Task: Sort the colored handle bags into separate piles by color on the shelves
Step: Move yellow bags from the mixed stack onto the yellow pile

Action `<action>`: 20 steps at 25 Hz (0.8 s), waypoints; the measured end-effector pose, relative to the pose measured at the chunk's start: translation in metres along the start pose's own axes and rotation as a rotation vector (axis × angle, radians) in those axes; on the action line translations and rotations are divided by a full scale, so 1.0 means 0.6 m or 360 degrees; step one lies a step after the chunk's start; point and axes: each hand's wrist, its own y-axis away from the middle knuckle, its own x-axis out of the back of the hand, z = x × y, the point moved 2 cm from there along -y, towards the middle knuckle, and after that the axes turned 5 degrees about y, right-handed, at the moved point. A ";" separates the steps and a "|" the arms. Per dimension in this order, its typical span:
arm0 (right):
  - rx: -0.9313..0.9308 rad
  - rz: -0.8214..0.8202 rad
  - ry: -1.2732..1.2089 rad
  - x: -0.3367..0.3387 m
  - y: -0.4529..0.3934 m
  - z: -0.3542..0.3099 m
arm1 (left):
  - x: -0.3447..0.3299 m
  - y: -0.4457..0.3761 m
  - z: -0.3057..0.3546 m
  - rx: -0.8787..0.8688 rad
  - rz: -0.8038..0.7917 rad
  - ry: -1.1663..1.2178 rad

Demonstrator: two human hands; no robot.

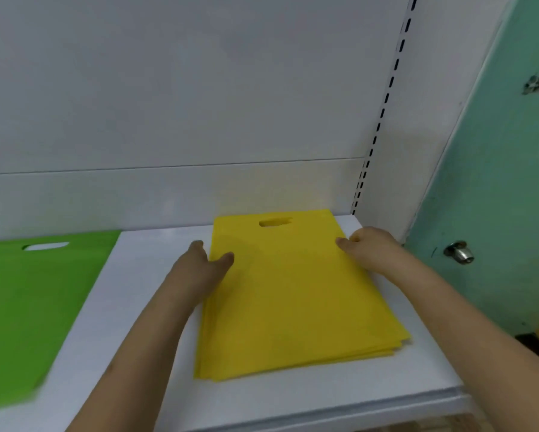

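My left hand (199,269) and right hand (367,247) on either side edge of the yellow bag pile (293,300) on the white shelf (143,307), fingers clamped on its edges, green bag pile (28,307) well apart at left.

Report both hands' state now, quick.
Left hand: thumb on top, pinching the left edge of the flat yellow fabric handle bag stack.
Right hand: grips its right edge.
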 end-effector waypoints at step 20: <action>0.0856 0.0787 -0.0499 -0.105 0.220 -0.315 | 0.259 -0.007 -0.108 -0.0533 0.0667 -0.0475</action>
